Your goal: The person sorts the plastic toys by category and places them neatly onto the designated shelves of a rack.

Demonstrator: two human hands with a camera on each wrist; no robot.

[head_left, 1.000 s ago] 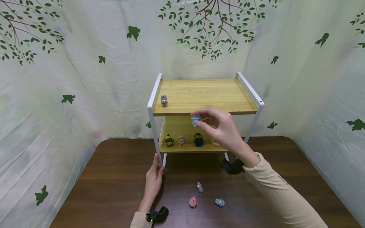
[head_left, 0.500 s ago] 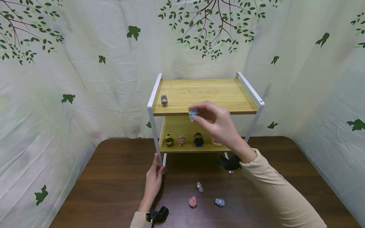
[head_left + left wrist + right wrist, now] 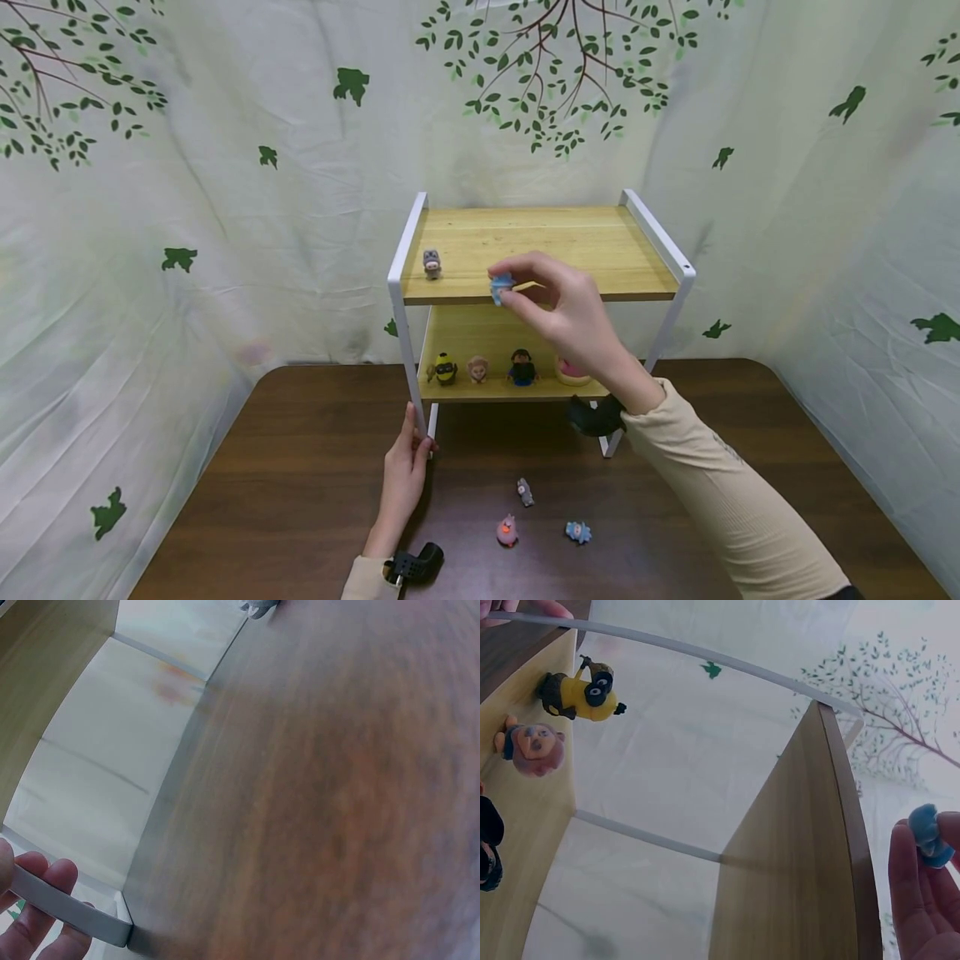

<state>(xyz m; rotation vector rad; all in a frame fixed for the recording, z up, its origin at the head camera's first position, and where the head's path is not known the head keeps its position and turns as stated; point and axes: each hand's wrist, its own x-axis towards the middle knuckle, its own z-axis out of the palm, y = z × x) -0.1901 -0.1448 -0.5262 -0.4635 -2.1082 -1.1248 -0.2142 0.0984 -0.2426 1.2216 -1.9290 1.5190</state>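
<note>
Between thumb and fingers my right hand (image 3: 573,312) pinches a small blue figurine (image 3: 501,288), held up at the front edge of the upper shelf (image 3: 540,242). The right wrist view shows the same blue figurine (image 3: 928,834) beside that shelf's edge. My left hand (image 3: 405,475) grips the white front leg (image 3: 413,367) of the rack at its lower left; in the left wrist view its fingers (image 3: 64,876) curl round the leg. A grey figurine (image 3: 431,264) stands at the upper shelf's left end.
On the lower shelf stand a yellow minion figure (image 3: 443,369), a lion-like figure (image 3: 477,369), a dark-haired figure (image 3: 522,367) and a partly hidden pink-and-cream item (image 3: 572,373). A grey figurine (image 3: 525,492), a pink one (image 3: 507,531) and a blue one (image 3: 578,532) lie on the table (image 3: 315,500).
My right hand has risen and moved left with the blue figurine, from below the upper shelf's edge up to it. More of the pink-and-cream item shows. My left hand stays put.
</note>
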